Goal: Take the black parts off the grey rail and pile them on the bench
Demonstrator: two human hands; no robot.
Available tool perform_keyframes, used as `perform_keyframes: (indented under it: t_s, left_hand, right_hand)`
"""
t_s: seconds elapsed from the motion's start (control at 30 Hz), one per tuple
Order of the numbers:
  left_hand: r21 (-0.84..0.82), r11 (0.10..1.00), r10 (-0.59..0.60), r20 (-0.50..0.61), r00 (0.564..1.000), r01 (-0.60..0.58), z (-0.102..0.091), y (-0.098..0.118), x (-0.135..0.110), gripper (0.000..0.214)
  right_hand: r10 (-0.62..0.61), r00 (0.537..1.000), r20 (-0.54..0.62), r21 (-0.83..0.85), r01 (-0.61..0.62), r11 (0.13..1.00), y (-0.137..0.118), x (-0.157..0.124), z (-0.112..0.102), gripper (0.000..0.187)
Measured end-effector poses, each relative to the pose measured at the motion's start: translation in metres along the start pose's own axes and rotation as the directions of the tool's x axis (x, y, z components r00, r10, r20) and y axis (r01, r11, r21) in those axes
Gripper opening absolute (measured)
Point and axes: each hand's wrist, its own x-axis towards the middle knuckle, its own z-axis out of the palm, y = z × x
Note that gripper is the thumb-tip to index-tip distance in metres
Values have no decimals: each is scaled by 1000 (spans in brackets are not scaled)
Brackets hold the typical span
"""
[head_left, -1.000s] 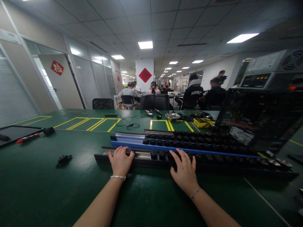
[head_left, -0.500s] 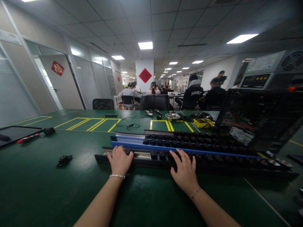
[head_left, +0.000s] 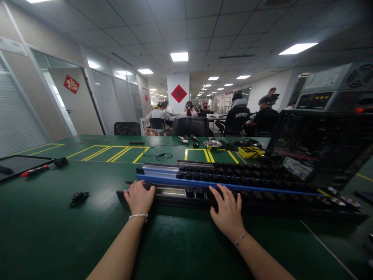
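Note:
My left hand (head_left: 140, 197) curls over a small black socket-like module (head_left: 148, 186) near the left end of a long black track (head_left: 171, 200). Its fingertips are partly hidden behind the module. A bare metallic strip (head_left: 171, 191) shows in the channel to the right of that hand. Farther right, my right hand (head_left: 229, 208) rests on the track with its fingers spread, touching the row of black modules. Several more modules, such as a black module (head_left: 190, 191), sit in the channel just left of it. Behind lies a blue-edged track (head_left: 180, 181), also lined with black modules.
On the green table (head_left: 87, 233), a small black part (head_left: 79, 198) lies at left, near a red-handled tool (head_left: 35, 170) and a dark tray (head_left: 23, 163). A metal bowl (head_left: 212, 144), a yellow item (head_left: 250, 151) and cables stand behind. An open computer case (head_left: 320, 144) stands right.
My left hand has slid left along the track together with the black module, and more of the bare strip shows. My right hand has stayed in place.

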Motion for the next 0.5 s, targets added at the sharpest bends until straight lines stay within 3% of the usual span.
perform_keyframes:
  t_s: [0.27, 0.5]
  left_hand:
    - [18, 995, -95, -8, 995, 95, -4, -6, 7, 36]
    - [-64, 984, -169, -69, 983, 165, -6, -15, 13, 30]
  right_hand:
    - [-7, 1000, -9, 0, 7, 1000, 1, 0, 1, 57]
    - [-6, 1000, -15, -4, 6, 1000, 2, -1, 3, 57]
